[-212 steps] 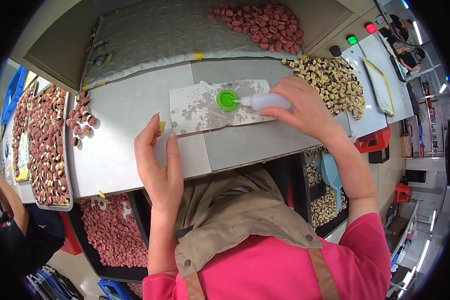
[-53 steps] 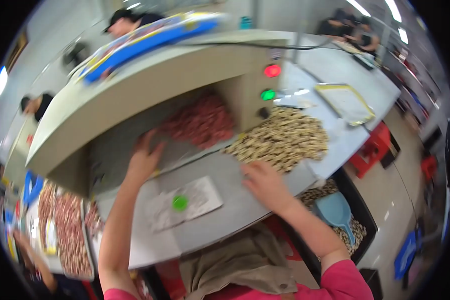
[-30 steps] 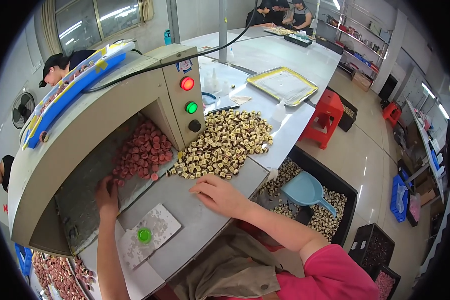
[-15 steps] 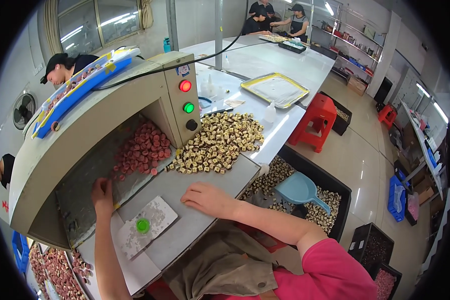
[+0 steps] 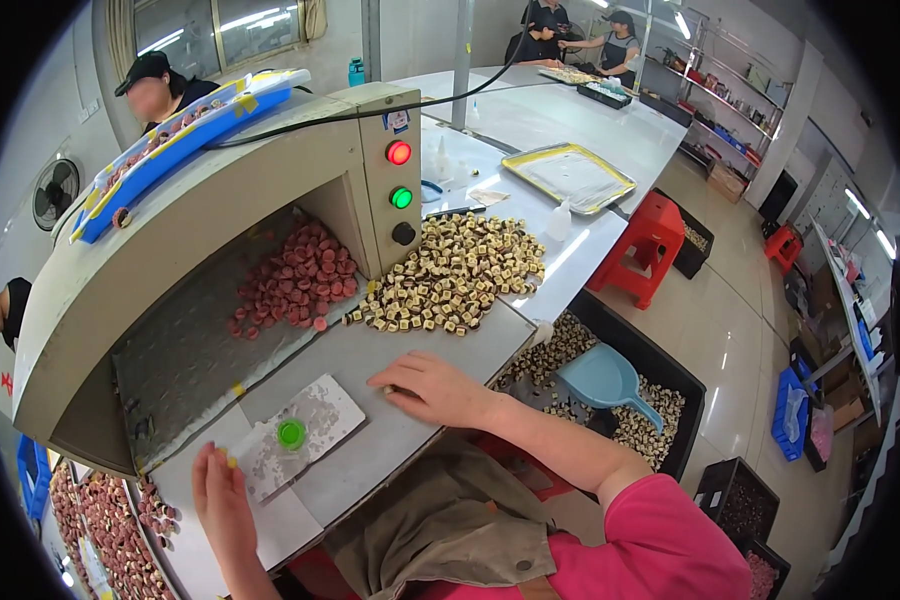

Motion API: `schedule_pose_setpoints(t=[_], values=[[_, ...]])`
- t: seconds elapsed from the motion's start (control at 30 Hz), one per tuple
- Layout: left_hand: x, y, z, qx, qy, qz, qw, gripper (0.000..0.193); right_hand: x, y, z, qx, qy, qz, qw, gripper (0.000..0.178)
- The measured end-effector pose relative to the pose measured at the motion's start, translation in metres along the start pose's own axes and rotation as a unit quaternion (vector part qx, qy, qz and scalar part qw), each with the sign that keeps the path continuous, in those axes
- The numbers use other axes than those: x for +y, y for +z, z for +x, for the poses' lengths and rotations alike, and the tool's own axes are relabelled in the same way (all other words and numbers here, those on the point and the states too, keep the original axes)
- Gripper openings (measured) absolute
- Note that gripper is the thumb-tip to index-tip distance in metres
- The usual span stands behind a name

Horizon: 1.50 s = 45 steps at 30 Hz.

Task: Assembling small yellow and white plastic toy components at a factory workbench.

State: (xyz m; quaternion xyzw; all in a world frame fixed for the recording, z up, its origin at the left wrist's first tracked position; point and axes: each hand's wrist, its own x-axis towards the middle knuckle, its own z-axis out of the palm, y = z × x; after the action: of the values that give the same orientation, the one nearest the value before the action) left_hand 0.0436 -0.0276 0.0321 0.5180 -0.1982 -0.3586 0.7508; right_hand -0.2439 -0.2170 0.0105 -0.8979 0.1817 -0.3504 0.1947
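Observation:
My right hand [image 5: 432,386] lies flat on the grey worktop [image 5: 390,350], fingers spread, with one small beige piece under its fingertips. My left hand [image 5: 222,496] rests near the front left edge, fingers together, touching the corner of a worn white plate [image 5: 320,425]. A small green cap [image 5: 291,433] sits on that plate. A pile of beige and brown pieces [image 5: 450,275] lies beyond my right hand. Pink pieces [image 5: 295,280] sit on the mesh belt inside the grey machine housing [image 5: 200,210].
The machine panel carries a red lamp [image 5: 398,152], a green lamp [image 5: 401,197] and a black knob. A black bin with pieces and a blue scoop [image 5: 600,380] stands at right. A yellow-rimmed tray [image 5: 568,175], red stool [image 5: 650,235] and several people are around.
My left hand has come back from the mesh belt to the front edge by the white plate. My right hand has slid slightly toward the worktop's middle. The view tilted a little.

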Motion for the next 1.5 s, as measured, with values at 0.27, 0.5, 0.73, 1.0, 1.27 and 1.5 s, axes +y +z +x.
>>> schedule_pose_setpoints(t=[0.27,0.5,0.73,1.0,1.27,1.5], values=[[-0.029,0.002,-0.054,-0.013,0.023,-0.102,0.994,0.032,-0.009,0.004,0.000,-0.006,0.057,0.041,0.998,0.016],[-0.031,0.015,-0.061,-0.037,-0.047,-0.110,0.992,0.028,-0.009,0.008,0.001,-0.049,0.093,0.013,0.994,0.016],[-0.033,0.010,-0.054,-0.061,-0.109,-0.148,0.981,0.028,-0.020,0.020,0.009,-0.059,0.171,0.060,0.982,0.018],[-0.037,-0.003,-0.049,-0.097,-0.116,-0.186,0.971,0.030,-0.033,0.021,0.015,-0.082,0.174,0.032,0.981,0.019],[-0.031,-0.002,-0.047,-0.078,-0.134,-0.201,0.967,0.029,-0.044,0.013,0.035,-0.175,0.146,-0.055,0.972,0.017],[-0.035,0.003,-0.045,-0.072,-0.090,-0.147,0.982,0.030,-0.065,0.023,0.073,-0.169,0.147,0.076,0.972,0.015]])
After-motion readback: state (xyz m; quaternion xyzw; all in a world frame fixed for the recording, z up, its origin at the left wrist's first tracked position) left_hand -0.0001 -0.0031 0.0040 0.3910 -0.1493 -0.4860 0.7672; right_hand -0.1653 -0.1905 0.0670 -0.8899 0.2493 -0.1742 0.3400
